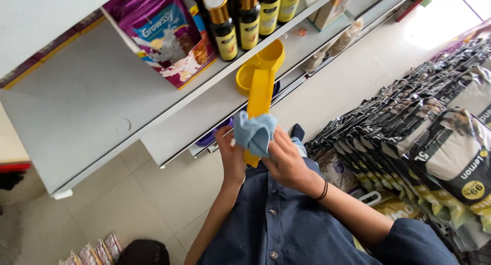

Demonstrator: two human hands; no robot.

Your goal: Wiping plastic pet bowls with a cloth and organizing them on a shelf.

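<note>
Pressing blue cloth (254, 133) on yellow scoop (259, 88), right hand (286, 162)

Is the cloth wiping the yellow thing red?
No, the cloth is light blue, bunched in the right hand against the yellow scoop held by the left hand.

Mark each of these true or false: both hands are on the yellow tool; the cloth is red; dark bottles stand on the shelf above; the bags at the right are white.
1. Both hands are on the yellow plastic tool: true; the left hand grips its lower end, the right hand presses the cloth on it.
2. The cloth is red: false; it is light blue.
3. Dark bottles with gold caps stand on the shelf: true.
4. The bags at the right are white: false; mostly black and grey.
</note>
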